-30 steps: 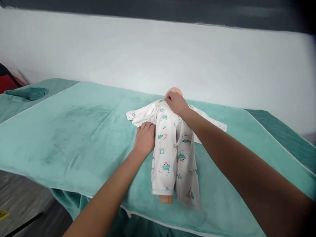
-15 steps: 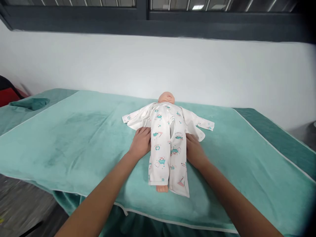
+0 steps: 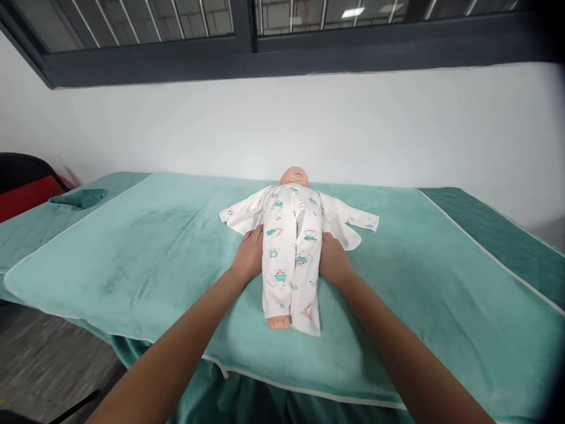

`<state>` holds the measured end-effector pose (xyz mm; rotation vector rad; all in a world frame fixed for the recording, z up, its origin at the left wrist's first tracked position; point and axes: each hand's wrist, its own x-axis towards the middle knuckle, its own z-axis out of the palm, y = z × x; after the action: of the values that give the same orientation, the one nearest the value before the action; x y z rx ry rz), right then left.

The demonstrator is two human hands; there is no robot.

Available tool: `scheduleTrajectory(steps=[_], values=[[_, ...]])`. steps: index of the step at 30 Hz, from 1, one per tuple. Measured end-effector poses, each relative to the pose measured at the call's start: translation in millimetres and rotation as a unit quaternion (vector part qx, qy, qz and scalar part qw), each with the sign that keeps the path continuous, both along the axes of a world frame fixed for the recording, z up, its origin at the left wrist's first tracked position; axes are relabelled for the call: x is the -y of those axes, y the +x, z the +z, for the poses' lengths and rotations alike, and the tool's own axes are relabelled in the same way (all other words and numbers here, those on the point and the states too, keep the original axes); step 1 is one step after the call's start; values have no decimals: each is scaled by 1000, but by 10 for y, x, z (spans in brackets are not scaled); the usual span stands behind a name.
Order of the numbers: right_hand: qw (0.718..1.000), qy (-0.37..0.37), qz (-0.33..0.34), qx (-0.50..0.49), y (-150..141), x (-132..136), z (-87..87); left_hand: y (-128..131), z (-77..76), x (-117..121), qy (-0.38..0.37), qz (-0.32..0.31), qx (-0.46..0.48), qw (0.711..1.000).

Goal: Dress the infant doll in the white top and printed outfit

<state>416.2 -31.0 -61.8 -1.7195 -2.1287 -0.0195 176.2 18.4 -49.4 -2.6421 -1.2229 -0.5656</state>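
A baby doll (image 3: 294,175) lies on its back on a green cloth, head toward the wall. It has on a white long-sleeved shirt (image 3: 342,213), its sleeves spread to both sides. White printed baby trousers (image 3: 279,253) cover its front up to the chest. One doll foot (image 3: 279,323) sticks out of the left trouser leg; at the right leg's hem no foot shows. My left hand (image 3: 249,254) is closed at the trousers' left edge, and my right hand (image 3: 335,259) is closed at the right edge. Fingertips of both are partly hidden by the fabric.
The light green cloth (image 3: 168,247) with pale edging covers a table against a white wall (image 3: 198,129). A folded dark green piece (image 3: 79,198) and a red and black chair (image 3: 29,191) are at the left. Above is a dark-framed barred window (image 3: 145,62).
My right hand has shifted inward, drawing the right side of the trousers closer to the left leg. My left hand stays at its edge. The camera view has tilted up slightly.
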Motion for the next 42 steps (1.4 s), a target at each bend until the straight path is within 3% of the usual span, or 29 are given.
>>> scheduleTrajectory(steps=[4,7,11,18,25,28,35,39,42], values=[[999,11,-23,24,-72,-67,53,10,19,5,-2,3,-2,1000],[999,30,-30,-15,-93,-81,53,8,29,10,-5,8,-11,1000],[992,41,14,-117,-29,-32,10,4,26,12,-16,20,-8,1000],[974,57,71,-209,12,74,35,-12,0,-10,-23,8,4,1000],[999,30,21,2,-35,103,32,-40,18,37,15,38,-7,999],[999,36,9,15,-19,145,42,-69,8,62,20,46,-13,999],[996,4,18,-82,-17,281,96,-113,-60,72,-8,84,21,996],[978,18,43,-204,78,286,67,-113,-66,52,3,103,61,993],[963,103,-64,-241,304,214,11,-126,-80,4,9,134,110,985]])
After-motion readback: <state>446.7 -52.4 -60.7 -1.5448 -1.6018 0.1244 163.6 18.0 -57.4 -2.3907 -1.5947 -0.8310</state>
